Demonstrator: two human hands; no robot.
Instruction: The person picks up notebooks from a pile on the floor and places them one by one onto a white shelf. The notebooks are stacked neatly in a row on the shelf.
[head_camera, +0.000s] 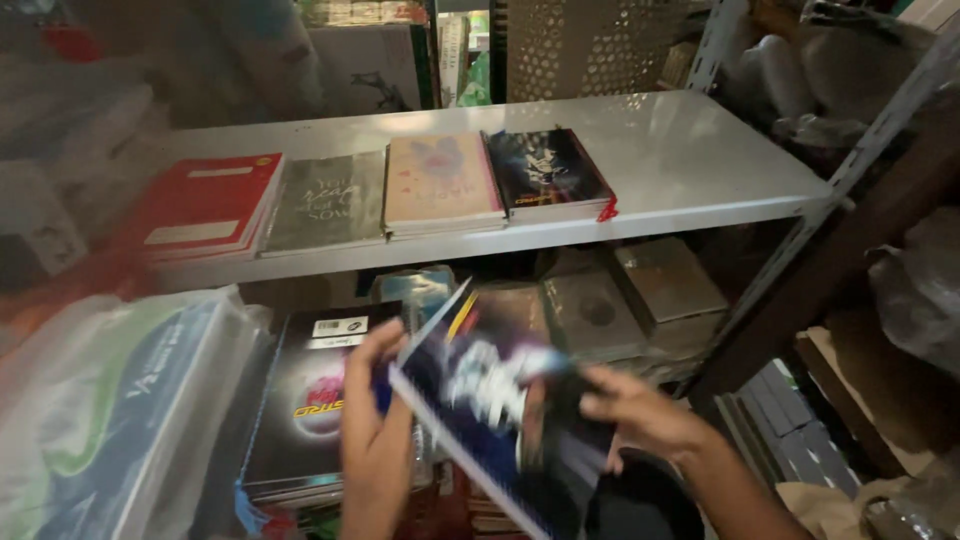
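left hand (372, 420) clamped on dark spiral notebook (500, 420) | right hand (640, 415) pinching its cover | best kept level, squared to black stack (545, 170) on white shelf (700, 150)

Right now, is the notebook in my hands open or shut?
Shut: the notebook is tilted between the left hand and right hand, dark cover showing.

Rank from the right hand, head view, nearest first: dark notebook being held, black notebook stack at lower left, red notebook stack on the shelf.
1. Dark notebook: in the right hand itself, left hand on its other edge.
2. Black notebook stack: lower left, behind the left hand.
3. Red notebook stack: far left, up on the white shelf.
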